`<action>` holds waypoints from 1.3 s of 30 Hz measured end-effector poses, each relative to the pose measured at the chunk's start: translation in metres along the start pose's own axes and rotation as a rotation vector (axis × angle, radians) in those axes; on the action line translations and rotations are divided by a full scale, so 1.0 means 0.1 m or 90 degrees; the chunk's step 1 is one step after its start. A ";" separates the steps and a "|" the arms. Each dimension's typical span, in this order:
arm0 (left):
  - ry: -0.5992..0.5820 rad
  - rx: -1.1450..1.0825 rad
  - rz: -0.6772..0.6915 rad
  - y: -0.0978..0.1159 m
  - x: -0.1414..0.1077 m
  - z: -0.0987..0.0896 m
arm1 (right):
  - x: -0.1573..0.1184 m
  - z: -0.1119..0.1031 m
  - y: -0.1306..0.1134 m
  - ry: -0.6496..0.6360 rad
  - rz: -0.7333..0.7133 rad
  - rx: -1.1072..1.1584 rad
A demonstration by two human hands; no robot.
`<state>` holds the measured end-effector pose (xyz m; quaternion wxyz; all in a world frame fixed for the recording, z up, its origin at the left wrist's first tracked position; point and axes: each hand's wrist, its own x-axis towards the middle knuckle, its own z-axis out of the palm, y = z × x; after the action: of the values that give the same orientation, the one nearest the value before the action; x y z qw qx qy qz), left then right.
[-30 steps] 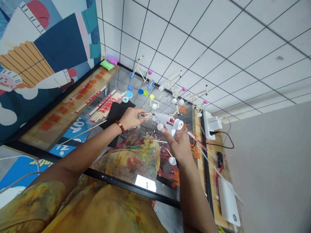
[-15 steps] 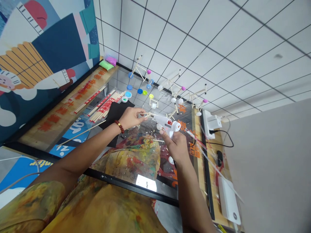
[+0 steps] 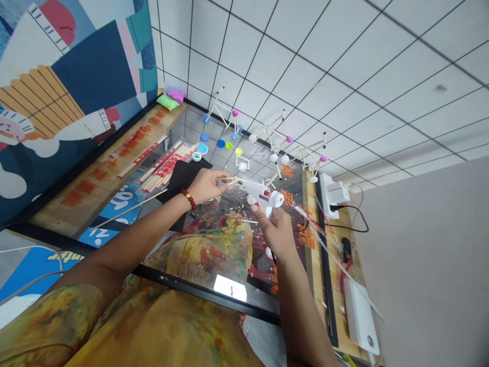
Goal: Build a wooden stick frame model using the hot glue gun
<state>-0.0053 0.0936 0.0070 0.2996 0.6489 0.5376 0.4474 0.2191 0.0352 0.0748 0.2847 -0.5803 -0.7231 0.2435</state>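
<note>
Left hand (image 3: 209, 184) pinches thin wooden sticks (image 3: 232, 180) as the right hand (image 3: 280, 227) grips a white glue gun (image 3: 263, 196) above a glossy desk (image 3: 198, 265).
The gun's nozzle points at the sticks, contact unclear. Three stick frames (image 3: 269, 135) stand beyond; a red-marked bundle (image 3: 170, 167) lies near a black sheet (image 3: 185, 181).

Black-rimmed table (image 3: 179, 283): wrapped sticks (image 3: 168, 168), black sheet (image 3: 186, 177), stick frames (image 3: 289, 138), coloured discs (image 3: 202, 149), possibly lids.
</note>
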 end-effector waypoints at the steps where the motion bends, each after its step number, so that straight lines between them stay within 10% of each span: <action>1: -0.002 0.002 -0.003 0.01 0.00 0.00 | 0.00 0.01 0.01 -0.002 0.004 0.009; 39: -0.006 0.010 -0.008 0.04 0.00 -0.01 | 0.02 0.02 0.02 -0.010 -0.031 -0.011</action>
<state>-0.0047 0.0929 0.0109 0.2999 0.6499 0.5435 0.4385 0.2185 0.0379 0.0722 0.2800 -0.5632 -0.7413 0.2344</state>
